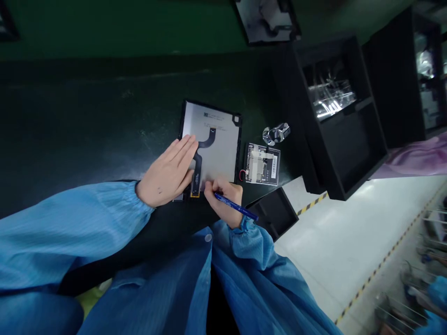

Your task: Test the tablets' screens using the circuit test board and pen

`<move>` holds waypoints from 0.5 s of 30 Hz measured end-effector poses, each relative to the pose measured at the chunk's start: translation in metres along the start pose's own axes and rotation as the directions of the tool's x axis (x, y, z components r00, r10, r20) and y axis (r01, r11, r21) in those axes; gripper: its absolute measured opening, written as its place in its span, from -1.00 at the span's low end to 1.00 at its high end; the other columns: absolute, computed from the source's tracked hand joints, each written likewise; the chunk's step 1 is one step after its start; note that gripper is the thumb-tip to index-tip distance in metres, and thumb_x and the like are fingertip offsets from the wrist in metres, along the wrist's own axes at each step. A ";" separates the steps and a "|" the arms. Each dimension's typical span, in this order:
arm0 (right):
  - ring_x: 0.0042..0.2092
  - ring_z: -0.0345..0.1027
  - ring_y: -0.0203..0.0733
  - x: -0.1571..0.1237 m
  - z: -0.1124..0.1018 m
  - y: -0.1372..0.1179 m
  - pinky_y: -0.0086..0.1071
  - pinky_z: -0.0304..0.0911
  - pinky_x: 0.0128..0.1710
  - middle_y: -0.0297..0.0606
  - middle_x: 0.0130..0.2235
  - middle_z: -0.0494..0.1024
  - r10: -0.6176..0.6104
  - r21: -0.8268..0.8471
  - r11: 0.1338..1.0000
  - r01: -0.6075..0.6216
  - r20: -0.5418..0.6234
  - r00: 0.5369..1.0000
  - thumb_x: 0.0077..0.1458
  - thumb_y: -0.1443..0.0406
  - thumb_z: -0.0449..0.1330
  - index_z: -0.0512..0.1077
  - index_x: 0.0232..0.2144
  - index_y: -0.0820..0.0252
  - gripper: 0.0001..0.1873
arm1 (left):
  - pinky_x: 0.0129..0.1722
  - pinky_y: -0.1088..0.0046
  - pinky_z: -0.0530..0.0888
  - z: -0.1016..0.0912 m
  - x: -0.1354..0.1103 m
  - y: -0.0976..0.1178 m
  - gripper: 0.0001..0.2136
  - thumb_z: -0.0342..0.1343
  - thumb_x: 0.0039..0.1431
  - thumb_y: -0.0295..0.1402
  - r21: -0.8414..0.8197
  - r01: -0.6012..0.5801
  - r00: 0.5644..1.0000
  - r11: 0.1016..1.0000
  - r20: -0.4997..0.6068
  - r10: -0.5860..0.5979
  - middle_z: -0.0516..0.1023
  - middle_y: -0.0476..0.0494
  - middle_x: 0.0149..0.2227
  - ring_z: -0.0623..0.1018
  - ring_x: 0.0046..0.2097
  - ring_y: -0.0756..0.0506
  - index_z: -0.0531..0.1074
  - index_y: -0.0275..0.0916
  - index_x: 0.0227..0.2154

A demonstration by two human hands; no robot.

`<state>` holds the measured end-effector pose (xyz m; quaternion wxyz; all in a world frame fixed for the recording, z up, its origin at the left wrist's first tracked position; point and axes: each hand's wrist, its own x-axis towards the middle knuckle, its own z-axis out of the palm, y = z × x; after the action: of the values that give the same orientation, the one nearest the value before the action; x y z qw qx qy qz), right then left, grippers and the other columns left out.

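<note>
A flat display panel (pixel 223 149) with a grey-white back and black edges lies on the dark green table. A black flex cable (pixel 198 167) bends across its back and runs down past the lower edge. My left hand (pixel 171 172) rests flat over the panel's left side, fingers stretched out and touching the cable. In my right hand (pixel 225 200) is a blue pen (pixel 235 206), held at the panel's lower edge; the pen's tip is hidden by my fingers. Just right of the panel lies a circuit board (pixel 261 164) with tape and a short red wire.
Crumpled clear wrap (pixel 276 134) lies above the board. A black divided box (pixel 344 121) with shiny film packs stands to the right, a smaller black tray (pixel 275 213) below it. Another panel (pixel 267 21) lies at the back. A pink sleeve (pixel 415 156) reaches in from the right.
</note>
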<state>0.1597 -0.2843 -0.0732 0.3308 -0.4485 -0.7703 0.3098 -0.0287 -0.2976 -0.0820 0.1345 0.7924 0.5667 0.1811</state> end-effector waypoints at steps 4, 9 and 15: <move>-0.63 -0.05 -0.47 0.001 0.002 0.001 -0.50 -0.03 -0.59 -0.54 -0.64 0.06 -0.043 -0.008 0.999 0.043 0.007 0.999 0.13 0.38 0.16 0.05 -0.60 0.13 -0.61 | 0.40 0.02 0.07 0.000 0.000 -0.001 -0.45 -0.22 0.41 -0.37 0.007 -0.014 1.000 1.000 -0.013 0.014 0.09 -0.60 0.39 0.02 0.44 -0.32 0.03 -0.69 0.33; -0.62 0.01 -0.43 -0.001 -0.005 0.003 -0.48 0.02 -0.60 -0.52 -0.63 0.10 0.088 0.126 0.988 -0.083 -0.037 0.995 0.17 0.31 0.19 0.07 -0.59 0.11 -0.60 | 0.40 0.01 0.06 0.001 -0.001 -0.001 -0.44 -0.20 0.40 -0.38 0.005 -0.017 1.000 1.000 -0.018 0.017 0.09 -0.61 0.39 0.01 0.44 -0.32 0.02 -0.68 0.34; -0.45 0.34 -0.31 0.050 -0.046 0.003 -0.41 0.27 -0.50 -0.38 -0.39 0.49 0.092 0.179 0.980 -0.086 -0.025 0.995 0.18 0.21 0.29 0.42 -0.29 0.10 -0.86 | 0.40 0.04 0.09 0.002 0.000 -0.001 -0.45 -0.20 0.39 -0.39 0.024 -0.015 0.999 1.000 -0.038 0.016 0.12 -0.61 0.38 0.05 0.44 -0.32 0.03 -0.68 0.33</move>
<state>0.1788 -0.2300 -0.0368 0.3682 -0.4562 -0.7132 0.3842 -0.0282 -0.2973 -0.0843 0.1130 0.7947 0.5652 0.1903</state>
